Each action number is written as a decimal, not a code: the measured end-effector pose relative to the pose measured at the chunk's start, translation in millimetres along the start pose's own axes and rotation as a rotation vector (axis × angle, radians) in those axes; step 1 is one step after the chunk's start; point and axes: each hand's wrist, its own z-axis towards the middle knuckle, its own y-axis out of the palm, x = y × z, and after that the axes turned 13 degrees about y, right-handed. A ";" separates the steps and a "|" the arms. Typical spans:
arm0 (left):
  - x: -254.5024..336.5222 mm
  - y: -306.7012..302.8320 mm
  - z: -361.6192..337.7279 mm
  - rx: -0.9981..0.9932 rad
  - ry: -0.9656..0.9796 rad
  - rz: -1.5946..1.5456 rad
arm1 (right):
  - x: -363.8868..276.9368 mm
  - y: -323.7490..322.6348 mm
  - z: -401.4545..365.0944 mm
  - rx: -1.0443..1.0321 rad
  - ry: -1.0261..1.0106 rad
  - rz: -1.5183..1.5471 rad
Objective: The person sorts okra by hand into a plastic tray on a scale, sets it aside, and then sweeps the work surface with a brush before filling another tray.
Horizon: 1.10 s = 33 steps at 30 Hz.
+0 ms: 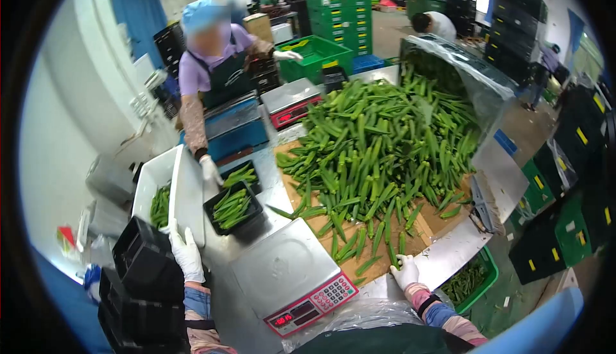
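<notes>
My left hand (187, 255), in a white glove, is at the right rim of a tilted black plastic tray (142, 246), fingers closed along its edge. More black trays (131, 303) are stacked below it. My gloved right hand (405, 272) pinches an okra pod (392, 252) at the near edge of a large okra pile (378, 142). Between my hands sits a digital scale (282, 258) with a bare metal plate and a lit red display. Beyond the scale, a black tray of okra (232, 210) stands on the metal table.
Across the table, a person (218, 65) in a blue cap reaches toward a second okra tray (242, 176). A white bin (157, 174) with okra stands at left. A second scale (292, 101), green crate (314, 52), dustpan-like grey tool (486, 201) and green basket (478, 280) surround the pile.
</notes>
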 end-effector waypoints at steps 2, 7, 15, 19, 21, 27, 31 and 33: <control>59.7 -42.8 -1.0 0.112 0.197 0.296 | 6.9 6.9 4.1 0.065 -0.131 0.031; 68.0 -143.5 -3.1 0.303 0.373 0.832 | 16.6 9.7 10.6 0.063 -0.234 0.031; 10.1 -203.3 -50.4 0.208 0.263 0.857 | 34.8 19.5 24.6 0.037 -0.236 0.010; 10.7 -207.9 -35.7 0.166 0.304 0.876 | 34.2 18.2 25.2 0.003 -0.192 0.043; 0.8 -209.0 -27.9 0.155 0.322 0.759 | 35.1 17.8 24.4 0.008 -0.207 0.065; 13.6 -217.0 7.4 -0.159 0.231 0.877 | 33.6 20.0 16.7 0.049 -0.214 0.095; -35.4 -219.8 14.0 -0.209 0.240 0.845 | 21.9 11.2 6.2 0.046 -0.129 0.050; -6.4 -200.6 16.1 -0.238 0.153 0.914 | 22.6 15.1 6.5 0.070 -0.152 0.013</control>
